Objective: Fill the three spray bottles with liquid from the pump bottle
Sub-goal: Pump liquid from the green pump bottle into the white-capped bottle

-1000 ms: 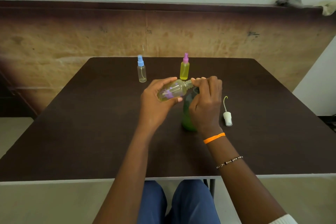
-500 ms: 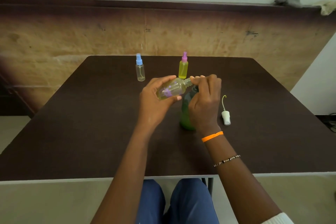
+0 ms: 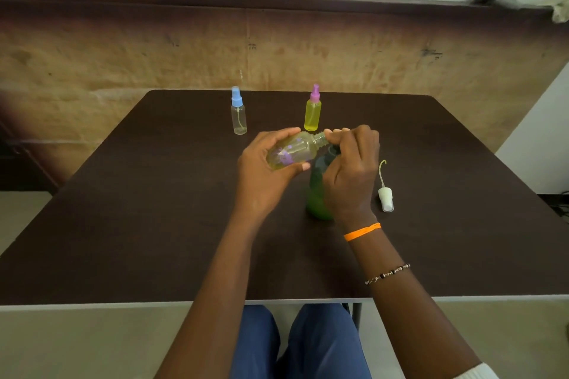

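While an uncapped bottle (image 3: 292,152) is held tilted by the left hand (image 3: 264,175) at the pump (image 3: 320,188) pressed by the right hand (image 3: 351,169), liquid could be spilled; misalignment would cause it.

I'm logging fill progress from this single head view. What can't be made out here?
- Pump bottle: its nozzle and top are hidden by the right hand, so no liquid flow is visible.
- Tilted spray bottle: the left hand wraps it, hiding its fill level.
- Blue-capped bottle: too small to tell if it holds any liquid.
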`<state>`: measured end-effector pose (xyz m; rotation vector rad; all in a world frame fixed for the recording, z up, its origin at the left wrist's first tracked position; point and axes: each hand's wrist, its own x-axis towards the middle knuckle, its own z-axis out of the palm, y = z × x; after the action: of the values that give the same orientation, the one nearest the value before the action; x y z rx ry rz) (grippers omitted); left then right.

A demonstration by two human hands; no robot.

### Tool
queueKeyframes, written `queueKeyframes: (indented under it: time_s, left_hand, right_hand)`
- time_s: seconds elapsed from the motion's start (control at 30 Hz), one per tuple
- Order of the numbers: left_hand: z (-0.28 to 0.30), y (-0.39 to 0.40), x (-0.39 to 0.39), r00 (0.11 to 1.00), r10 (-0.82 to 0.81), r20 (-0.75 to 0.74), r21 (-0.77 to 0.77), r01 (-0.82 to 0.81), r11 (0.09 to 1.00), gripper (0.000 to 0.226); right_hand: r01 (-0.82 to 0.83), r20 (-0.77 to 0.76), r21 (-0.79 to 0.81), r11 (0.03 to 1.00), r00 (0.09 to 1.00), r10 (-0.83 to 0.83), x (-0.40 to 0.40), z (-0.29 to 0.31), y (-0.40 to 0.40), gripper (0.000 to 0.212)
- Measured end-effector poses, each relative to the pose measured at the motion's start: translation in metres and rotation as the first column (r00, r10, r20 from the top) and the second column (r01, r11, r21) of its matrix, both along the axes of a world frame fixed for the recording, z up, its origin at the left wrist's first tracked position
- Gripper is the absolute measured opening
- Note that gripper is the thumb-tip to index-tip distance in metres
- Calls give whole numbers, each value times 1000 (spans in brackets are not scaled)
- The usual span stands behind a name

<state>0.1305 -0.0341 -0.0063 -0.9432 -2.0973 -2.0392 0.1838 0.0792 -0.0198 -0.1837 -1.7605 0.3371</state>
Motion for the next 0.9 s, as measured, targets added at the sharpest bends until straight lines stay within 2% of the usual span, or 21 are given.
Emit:
queueKeyframes:
  time_s: [0.1,0.3,0.53,0.8,0.9]
  left_hand:
    - [-1,-1,-2,1000,-4,0,-4,4,1000,55]
    - [4,0,0,1000,-26,4,16,26,1000,55]
    - [3,-3,0,1000,-15,-4,-12,15,1000,55]
    - [4,-3,-2,999,-30,15,-2,30,1000,56]
    - [4,-1,-1,999,-32,16,16,32,999,56]
  right_hand:
    - [12,-6,2,1000,1000,-12,-1,-2,-1,28]
    - [-67,-16,-70,995,998,66,-1,13,0,31]
    - [-4,-37,-40,999,999,3,-1,-2,0,25]
    - [-55,-26,-101,993,998,53,-4,12,-3,29]
    - [-38,-30,-70,997,999,36,-2,8,-2,28]
